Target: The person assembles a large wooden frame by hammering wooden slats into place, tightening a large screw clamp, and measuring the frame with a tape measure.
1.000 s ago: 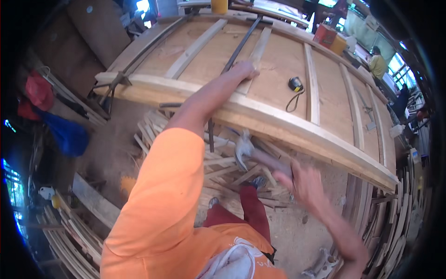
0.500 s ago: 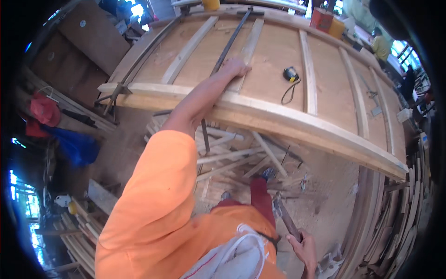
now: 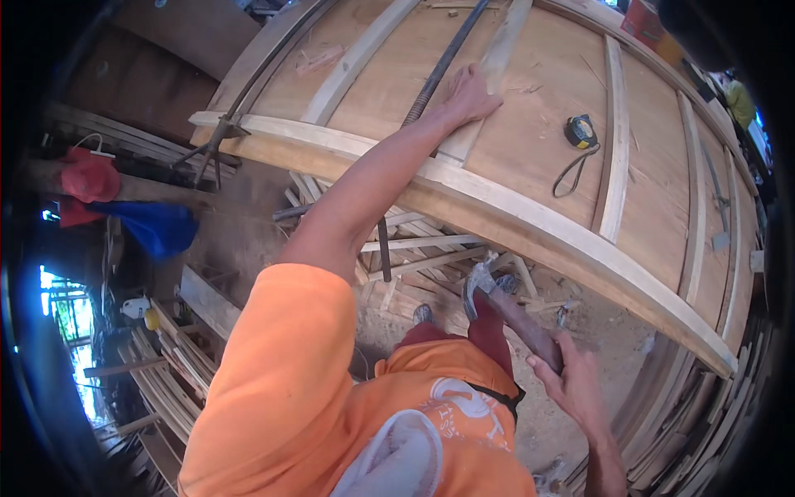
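Observation:
My left hand (image 3: 472, 98) is closed on a pale wooden slat (image 3: 507, 41) that runs across a large framed plywood panel (image 3: 538, 120); its fingertips are partly hidden. My right hand (image 3: 571, 381), low and to the right, grips a hammer (image 3: 527, 325) by its wooden handle, with the metal head pointing up toward the panel's near rail (image 3: 530, 217). A dark clamp bar (image 3: 436, 70), threaded in part, passes beneath my left forearm and sticks out below the rail. On the panel, right of my left hand, lies a black and yellow tape measure (image 3: 581, 131) with a cord loop.
A second clamp (image 3: 222, 132) grips the panel's left end. Offcuts and sticks (image 3: 422, 242) lie under the panel by my feet. Stacked boards (image 3: 704, 422) stand at the right, more timber (image 3: 170, 348) at the left. A blue cloth (image 3: 157, 228) hangs near a red cap (image 3: 89, 178).
My right hand has raised the hammer up and left, closer to the near rail. My left hand stays at the slat. The whole view has shifted nearer the panel.

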{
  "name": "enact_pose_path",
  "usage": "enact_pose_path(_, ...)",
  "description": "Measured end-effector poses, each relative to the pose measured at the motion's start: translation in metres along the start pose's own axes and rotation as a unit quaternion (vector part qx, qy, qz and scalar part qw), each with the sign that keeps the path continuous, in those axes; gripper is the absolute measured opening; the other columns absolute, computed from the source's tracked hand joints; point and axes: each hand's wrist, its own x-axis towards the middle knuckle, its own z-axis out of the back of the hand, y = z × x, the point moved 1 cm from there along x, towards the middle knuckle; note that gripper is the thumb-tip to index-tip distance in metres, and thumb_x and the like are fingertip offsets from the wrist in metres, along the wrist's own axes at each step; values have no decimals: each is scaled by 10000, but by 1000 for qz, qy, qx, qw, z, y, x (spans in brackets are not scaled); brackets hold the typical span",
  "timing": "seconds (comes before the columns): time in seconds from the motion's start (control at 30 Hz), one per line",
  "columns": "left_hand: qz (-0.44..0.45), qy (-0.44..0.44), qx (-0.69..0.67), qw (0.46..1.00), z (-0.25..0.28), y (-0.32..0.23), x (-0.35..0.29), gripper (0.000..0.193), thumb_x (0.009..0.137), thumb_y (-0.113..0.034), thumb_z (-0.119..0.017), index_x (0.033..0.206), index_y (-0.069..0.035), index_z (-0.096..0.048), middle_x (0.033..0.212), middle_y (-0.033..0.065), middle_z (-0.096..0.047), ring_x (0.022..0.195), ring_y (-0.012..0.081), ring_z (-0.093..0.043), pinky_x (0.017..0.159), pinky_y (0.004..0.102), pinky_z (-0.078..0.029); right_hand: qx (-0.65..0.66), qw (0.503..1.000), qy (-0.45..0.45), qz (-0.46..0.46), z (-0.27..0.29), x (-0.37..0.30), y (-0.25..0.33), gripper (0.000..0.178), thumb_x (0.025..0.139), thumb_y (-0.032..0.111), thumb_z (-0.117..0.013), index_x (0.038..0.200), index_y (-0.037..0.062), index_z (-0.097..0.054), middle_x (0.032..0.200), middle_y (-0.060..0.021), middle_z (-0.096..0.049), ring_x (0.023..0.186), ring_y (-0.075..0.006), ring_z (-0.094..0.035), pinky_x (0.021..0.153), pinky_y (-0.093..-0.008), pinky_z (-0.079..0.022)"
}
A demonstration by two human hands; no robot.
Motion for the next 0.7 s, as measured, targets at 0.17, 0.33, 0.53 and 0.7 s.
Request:
enact_pose_path(0.17, 1, 40, 63, 997, -19, -28, 20, 1024, 841, -442, -736, 1545, 148, -284, 1601, 362, -342, 1536, 461, -292, 1281, 498, -258, 98, 994, -22, -42, 18, -15, -2, 350, 963, 257, -705, 1165, -20, -632, 813, -124, -665, 691, -151, -605, 629, -331, -456)
enact_pose_path(0.33, 90, -80, 146, 982, 0, -42, 25, 905, 877, -371, -707, 1548, 116, -346, 1628, 363, -332, 1511, 435, -391, 1246, 463, -338, 268, 943, -198, -12, 41, -26, 5, 323, 1004, 275, -603, 1147, -14, -635, 809, 14, -549, 722, -102, -503, 642, -290, -388)
enact_pose_path(0.53, -222, -108, -564, 788, 6, -238, -218, 389, 1121, -281, -518, 1347, 36, -528, 1159, 155, -564, 1162, 221, -590, 1065, 424, -473, 253, 901, -345, 78, 118, -1, 3, 443, 1135, 342, -554, 1411, -3, -532, 1050, -40, -623, 908, -94, -584, 774, -244, -475)
enact_pose_path(0.7, -42, -21, -668, 743, 50, -314, -287, 508, 1117, -347, -545, 1414, 59, -472, 1250, 144, -629, 1179, 203, -637, 1020, 360, -509, 237, 904, -275, 224, 127, 69, 13, 367, 1161, 271, -469, 1401, 9, -565, 1225, -81, -621, 1142, -163, -599, 977, -303, -478)
